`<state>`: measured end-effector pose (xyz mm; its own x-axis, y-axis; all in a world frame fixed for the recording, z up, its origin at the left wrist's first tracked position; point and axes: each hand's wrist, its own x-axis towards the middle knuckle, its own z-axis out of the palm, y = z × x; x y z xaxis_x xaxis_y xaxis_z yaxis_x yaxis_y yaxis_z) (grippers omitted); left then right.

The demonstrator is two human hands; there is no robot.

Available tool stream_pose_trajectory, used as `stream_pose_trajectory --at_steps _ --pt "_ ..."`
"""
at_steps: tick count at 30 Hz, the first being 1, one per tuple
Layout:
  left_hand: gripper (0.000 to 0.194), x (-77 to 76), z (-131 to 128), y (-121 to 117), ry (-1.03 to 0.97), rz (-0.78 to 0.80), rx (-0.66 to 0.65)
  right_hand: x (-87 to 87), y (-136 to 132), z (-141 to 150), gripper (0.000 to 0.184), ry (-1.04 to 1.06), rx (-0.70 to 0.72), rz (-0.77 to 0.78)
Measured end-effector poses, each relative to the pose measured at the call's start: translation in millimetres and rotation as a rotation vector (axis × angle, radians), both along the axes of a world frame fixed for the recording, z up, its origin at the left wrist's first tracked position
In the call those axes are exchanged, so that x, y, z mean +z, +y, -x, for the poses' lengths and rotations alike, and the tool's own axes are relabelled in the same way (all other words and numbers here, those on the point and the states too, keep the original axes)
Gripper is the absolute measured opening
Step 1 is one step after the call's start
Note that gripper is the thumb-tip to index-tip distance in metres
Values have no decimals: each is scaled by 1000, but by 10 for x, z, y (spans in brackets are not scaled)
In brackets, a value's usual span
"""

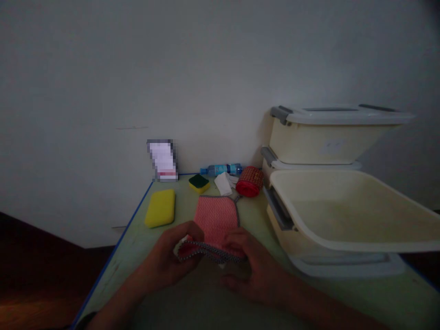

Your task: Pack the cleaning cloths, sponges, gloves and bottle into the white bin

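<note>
A pink cloth (217, 213) with grey checked edging and a small corner loop lies lengthwise before me, its near edge lifted and parted into layers. My left hand (175, 256) grips the left end of that near edge, fingers above and thumb below. My right hand (257, 263) has its fingers curled over the cloth's right side, while the thumb sits lower, apart from the edging. Beyond the cloth are a green and yellow sponge (199, 183), white folded tissue (224, 184) and a red woven round item (250, 181). A yellow rectangular sponge (160, 208) rests to the left.
On the right stand stacked cream storage boxes (316, 142) with grey latches, and an open cream bin (280, 229) in front. A blue-labelled plastic bottle (222, 170) lies along the wall. At the table's (127, 261) far left corner a blurred phone-like screen (163, 159) leans upright.
</note>
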<state>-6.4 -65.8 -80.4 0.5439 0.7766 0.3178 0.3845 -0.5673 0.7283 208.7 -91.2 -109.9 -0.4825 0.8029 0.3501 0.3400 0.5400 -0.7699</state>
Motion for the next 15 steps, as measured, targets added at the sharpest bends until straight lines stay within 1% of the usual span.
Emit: stream_pose_trajectory --at_steps 3,8,12,15 --pt "9 5 3 -3 -72 3 -27 -32 12 5 29 64 -39 -70" --pt "14 -16 3 -18 -157 13 -43 -10 19 -2 15 166 -78 -91" --pt "25 -35 -8 -34 -189 14 -72 30 -2 -7 15 162 -27 -151" --pt "14 -48 -29 -40 -198 20 -59 49 -20 -8 17 185 0 -158"
